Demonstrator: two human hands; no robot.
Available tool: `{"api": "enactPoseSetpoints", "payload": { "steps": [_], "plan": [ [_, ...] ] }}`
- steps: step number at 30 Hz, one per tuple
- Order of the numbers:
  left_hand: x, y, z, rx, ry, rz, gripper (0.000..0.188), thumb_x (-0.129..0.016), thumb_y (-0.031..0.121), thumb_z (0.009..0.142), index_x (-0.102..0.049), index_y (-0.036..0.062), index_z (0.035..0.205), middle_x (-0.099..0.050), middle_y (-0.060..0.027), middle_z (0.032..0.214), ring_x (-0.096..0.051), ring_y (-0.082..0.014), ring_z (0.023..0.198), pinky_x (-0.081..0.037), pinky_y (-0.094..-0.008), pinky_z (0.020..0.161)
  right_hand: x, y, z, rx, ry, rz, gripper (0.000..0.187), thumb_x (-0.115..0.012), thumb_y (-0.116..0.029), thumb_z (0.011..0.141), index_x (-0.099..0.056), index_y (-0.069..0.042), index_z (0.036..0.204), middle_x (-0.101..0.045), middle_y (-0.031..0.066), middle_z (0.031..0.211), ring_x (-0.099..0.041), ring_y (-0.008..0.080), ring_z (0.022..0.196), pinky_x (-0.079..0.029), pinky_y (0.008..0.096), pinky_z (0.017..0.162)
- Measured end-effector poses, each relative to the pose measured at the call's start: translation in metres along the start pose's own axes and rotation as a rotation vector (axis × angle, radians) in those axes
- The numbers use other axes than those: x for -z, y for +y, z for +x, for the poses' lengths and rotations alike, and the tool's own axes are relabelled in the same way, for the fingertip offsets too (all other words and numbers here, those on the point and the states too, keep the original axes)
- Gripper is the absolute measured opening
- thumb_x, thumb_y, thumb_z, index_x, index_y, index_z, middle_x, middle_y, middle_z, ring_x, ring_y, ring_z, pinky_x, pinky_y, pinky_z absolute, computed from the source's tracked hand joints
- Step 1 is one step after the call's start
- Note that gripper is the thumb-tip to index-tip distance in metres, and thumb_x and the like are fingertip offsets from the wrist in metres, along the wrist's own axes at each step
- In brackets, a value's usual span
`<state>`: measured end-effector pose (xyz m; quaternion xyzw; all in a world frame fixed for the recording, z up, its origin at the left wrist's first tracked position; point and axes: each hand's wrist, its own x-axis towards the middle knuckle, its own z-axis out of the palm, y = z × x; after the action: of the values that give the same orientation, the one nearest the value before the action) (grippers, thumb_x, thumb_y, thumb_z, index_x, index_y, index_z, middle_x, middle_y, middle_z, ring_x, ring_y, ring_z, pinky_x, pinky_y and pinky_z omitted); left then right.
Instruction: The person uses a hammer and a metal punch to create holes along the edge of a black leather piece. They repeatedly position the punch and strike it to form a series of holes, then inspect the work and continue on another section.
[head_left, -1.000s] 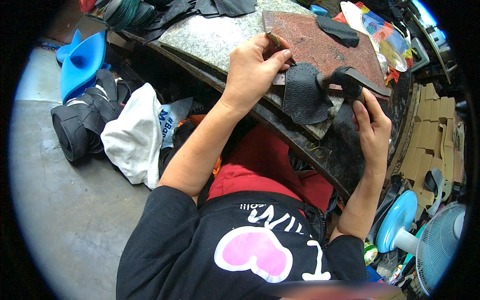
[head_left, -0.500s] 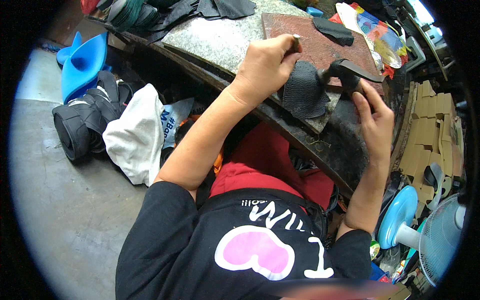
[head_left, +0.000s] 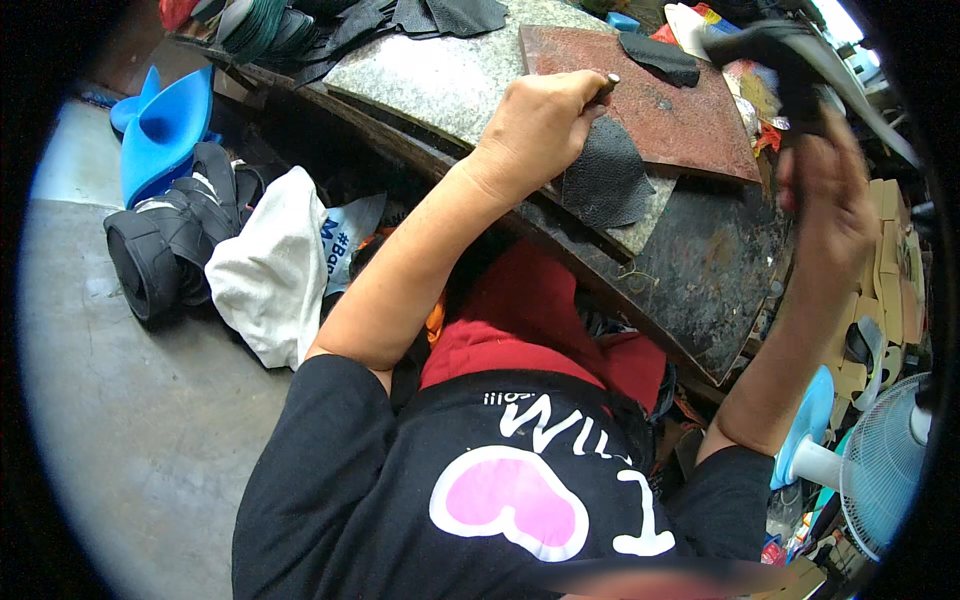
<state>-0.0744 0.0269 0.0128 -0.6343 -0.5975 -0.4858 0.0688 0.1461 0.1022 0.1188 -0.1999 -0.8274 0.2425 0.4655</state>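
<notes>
My left hand (head_left: 535, 125) is closed around a short metal punch (head_left: 612, 80), its round end sticking up past the thumb and finger. The punch's lower end is hidden by the hand. Beneath that hand lies a black grained leather piece (head_left: 605, 178), hanging over the near edge of a red-brown board (head_left: 690, 125). Up at the right, my right hand (head_left: 832, 185) grips a dark hammer (head_left: 745, 45); both are smeared by motion. A smaller black leather scrap (head_left: 660, 60) rests on the board's far side.
The board sits on a speckled stone slab (head_left: 430, 75) on a dark workbench (head_left: 710, 270). Black leather strips (head_left: 450, 15) are piled at the back. At left are blue foam sheets (head_left: 165, 130), black rolls (head_left: 150, 260) and a white cloth (head_left: 270, 270). A fan (head_left: 885, 470) stands lower right.
My right hand has swung the hammer up and to the right, away from the leather. The left hand with the punch has shifted slightly, and the punch's top tilts more to the right.
</notes>
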Motion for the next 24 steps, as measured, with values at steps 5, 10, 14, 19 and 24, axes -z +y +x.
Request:
{"api": "enactPoseSetpoints", "payload": {
  "steps": [5,10,14,19,24],
  "plan": [
    [0.001,-0.001,0.001,0.016,-0.072,0.068,0.013,-0.065,0.007,0.084,-0.062,0.0015,0.095,-0.065,-0.0184,0.084,-0.066,-0.0343,0.079,-0.052,-0.0363,0.067,-0.013,0.005,-0.012,-0.106,-0.067,-0.05,0.032,-0.058,-0.029,0.096,-0.065,-0.007,0.118,-0.067,0.0067,0.079,-0.061,0.0097,0.067,-0.047,0.0227,0.06],
    [0.001,0.002,-0.005,0.051,0.03,-0.023,0.013,-0.065,0.006,0.083,-0.063,0.0014,0.095,-0.067,-0.0172,0.083,-0.068,-0.03,0.079,-0.052,-0.0343,0.067,-0.03,0.035,-0.032,-0.244,-0.174,-0.236,0.035,-0.063,-0.035,0.091,-0.065,-0.013,0.117,-0.07,0.0145,0.089,-0.069,0.023,0.078,-0.052,0.0328,0.07],
    [-0.001,-0.001,-0.011,0.162,0.072,-0.114,0.011,-0.064,0.005,0.086,-0.063,0.0002,0.095,-0.068,-0.0138,0.083,-0.069,-0.0199,0.077,-0.054,-0.0309,0.069,-0.037,0.041,-0.042,-0.158,-0.269,-0.45,0.035,-0.063,-0.037,0.089,-0.065,-0.016,0.116,-0.068,0.016,0.091,-0.068,0.0318,0.082,-0.052,0.0374,0.068],
    [-0.006,-0.009,-0.013,0.6,0.383,-1.047,0.008,-0.055,0.004,0.094,-0.058,-0.0029,0.097,-0.066,-0.013,0.092,-0.067,-0.0179,0.084,-0.059,-0.0284,0.073,-0.045,0.04,-0.049,-0.155,-0.283,-0.48,0.036,-0.062,-0.039,0.089,-0.064,-0.018,0.118,-0.067,0.017,0.087,-0.067,0.0345,0.079,-0.052,0.0397,0.065],
    [-0.007,-0.009,-0.014,0.505,0.17,-0.784,0.007,-0.058,0.002,0.09,-0.062,-0.0022,0.095,-0.067,-0.0081,0.083,-0.067,-0.0126,0.076,-0.057,-0.0248,0.068,-0.043,0.042,-0.046,-0.247,-0.32,-0.465,0.037,-0.061,-0.041,0.089,-0.064,-0.019,0.119,-0.067,0.0172,0.085,-0.067,0.0351,0.079,-0.051,0.0405,0.065]
  ]
}}
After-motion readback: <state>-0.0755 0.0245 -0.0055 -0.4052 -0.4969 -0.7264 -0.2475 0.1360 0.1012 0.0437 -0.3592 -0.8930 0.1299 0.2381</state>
